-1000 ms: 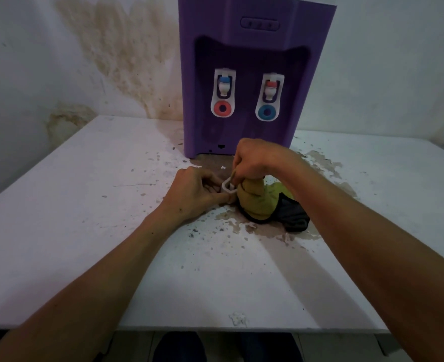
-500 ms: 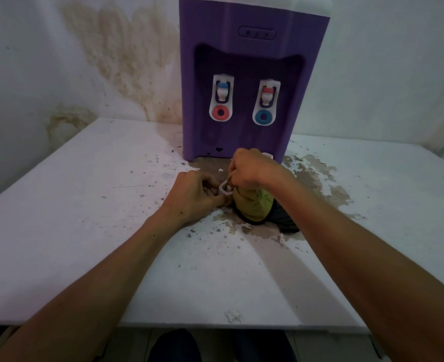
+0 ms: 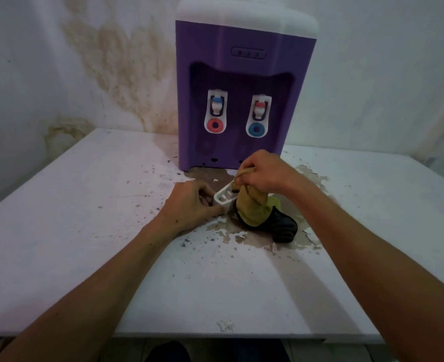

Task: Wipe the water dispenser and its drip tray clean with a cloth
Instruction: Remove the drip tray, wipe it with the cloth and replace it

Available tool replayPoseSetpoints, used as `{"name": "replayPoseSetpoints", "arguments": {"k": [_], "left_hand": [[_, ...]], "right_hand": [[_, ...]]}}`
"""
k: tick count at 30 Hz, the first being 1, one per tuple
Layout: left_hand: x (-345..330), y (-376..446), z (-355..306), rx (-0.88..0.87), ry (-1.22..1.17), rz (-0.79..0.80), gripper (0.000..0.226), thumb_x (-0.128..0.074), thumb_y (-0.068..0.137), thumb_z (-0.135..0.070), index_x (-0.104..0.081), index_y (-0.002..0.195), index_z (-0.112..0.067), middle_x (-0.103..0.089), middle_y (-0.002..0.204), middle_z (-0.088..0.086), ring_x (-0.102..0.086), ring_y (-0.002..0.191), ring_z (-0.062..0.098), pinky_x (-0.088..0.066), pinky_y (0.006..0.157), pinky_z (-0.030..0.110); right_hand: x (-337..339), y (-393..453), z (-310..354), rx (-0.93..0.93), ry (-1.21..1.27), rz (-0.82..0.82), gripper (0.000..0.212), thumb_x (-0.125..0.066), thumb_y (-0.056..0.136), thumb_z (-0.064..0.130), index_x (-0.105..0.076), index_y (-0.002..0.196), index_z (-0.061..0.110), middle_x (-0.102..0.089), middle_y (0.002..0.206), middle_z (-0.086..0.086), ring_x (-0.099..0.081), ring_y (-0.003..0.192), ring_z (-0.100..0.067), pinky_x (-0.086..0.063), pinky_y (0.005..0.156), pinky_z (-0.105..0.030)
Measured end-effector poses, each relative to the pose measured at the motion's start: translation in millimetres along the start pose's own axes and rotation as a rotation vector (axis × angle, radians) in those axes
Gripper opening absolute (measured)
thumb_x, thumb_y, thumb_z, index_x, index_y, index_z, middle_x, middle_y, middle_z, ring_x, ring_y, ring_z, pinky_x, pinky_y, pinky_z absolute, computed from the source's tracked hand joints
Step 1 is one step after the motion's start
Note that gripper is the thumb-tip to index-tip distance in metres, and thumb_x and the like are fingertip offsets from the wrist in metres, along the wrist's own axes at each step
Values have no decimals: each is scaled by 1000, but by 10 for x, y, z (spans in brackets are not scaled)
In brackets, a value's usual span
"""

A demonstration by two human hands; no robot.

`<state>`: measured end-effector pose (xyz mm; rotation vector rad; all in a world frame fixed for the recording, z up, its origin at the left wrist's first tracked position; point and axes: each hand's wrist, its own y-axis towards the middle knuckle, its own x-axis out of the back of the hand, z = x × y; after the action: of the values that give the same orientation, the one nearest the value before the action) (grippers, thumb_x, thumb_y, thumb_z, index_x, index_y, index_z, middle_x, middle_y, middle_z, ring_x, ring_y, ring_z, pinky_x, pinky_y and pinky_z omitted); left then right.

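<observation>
Your left hand point(image 3: 193, 203) still grips the near end of the white drip tray point(image 3: 225, 196), just below the middle of the frame, but the tray now shows more of its slotted top than it did a second ago, tipped up toward you. Your right hand point(image 3: 264, 171) stays closed around the bunched yellow-and-black cloth point(image 3: 257, 209), pressing it on the tray's far end while the rest trails onto the peeling table point(image 3: 85, 218). The purple water dispenser point(image 3: 241, 100) stands untouched behind, so the tray wipe looks under way and the dispenser remains.
</observation>
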<state>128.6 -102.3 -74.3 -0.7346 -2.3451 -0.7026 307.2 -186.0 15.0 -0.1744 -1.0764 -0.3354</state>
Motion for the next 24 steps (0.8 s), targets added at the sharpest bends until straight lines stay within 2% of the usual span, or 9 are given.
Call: {"name": "replayPoseSetpoints", "arguments": {"k": [3,7,9,12,14,16,20,24], "left_hand": [[-9,-20,-48,-20,38,-23,32,-89,68,-43,-69,86,-25,-67,74,-13,-61,67,2,-51,59,18],[-47,1,-140,-89,63,-28,33,-87,70,-48,-72,91,-27,-68,75,-11,-61,68,6,-50,58,23],[-48,66,-154,-119,104,-7,28,-85,72,-47,-75,91,-27,-69,71,-12,-62,66,6,-47,55,21],[11,184,-136,-73,79,80,22,-88,72,-40,-74,82,-28,-70,69,-14,-65,65,-1,-46,55,10],[37,266,-136,-70,89,118,22,-90,70,-37,-68,73,-32,-71,68,-12,-66,65,0,-49,56,13],[37,306,-142,-66,108,139,22,-89,69,-36,-68,70,-31,-72,68,-12,-67,65,1,-55,59,20],[-56,255,-49,-101,11,79,19,-87,70,-35,-72,76,-25,-73,68,-13,-68,63,2,-58,61,30],[-90,208,-13,-124,-21,23,28,-86,67,-42,-70,80,-22,-72,68,-15,-66,63,-4,-55,58,25]], "right_hand": [[-224,43,-73,36,-82,-60,16,-76,85,29,-72,99,23,-65,106,-8,-59,93,-21,-42,69,-27],[-286,51,-93,82,-97,-67,7,-76,86,24,-75,92,21,-67,94,-6,-62,91,-21,-53,75,-34],[-274,70,-81,79,-100,-29,5,-76,86,23,-76,91,23,-68,95,-6,-63,91,-20,-55,77,-34],[-260,129,-24,35,-137,6,18,-75,86,21,-70,103,22,-56,108,-6,-58,91,-21,-50,73,-33],[-257,165,30,26,-160,29,25,-71,89,17,-63,113,18,-43,107,-3,-52,90,-21,-44,73,-32],[-255,179,62,35,-186,25,28,-68,91,15,-60,118,18,-38,107,-2,-48,90,-21,-41,74,-31],[-278,194,40,46,-223,52,25,-65,92,16,-62,116,20,-43,110,-4,-52,100,-24,-42,76,-34],[-220,214,79,12,-307,144,23,-66,90,19,-65,114,20,-55,116,-8,-58,97,-25,-48,72,-34]]}}
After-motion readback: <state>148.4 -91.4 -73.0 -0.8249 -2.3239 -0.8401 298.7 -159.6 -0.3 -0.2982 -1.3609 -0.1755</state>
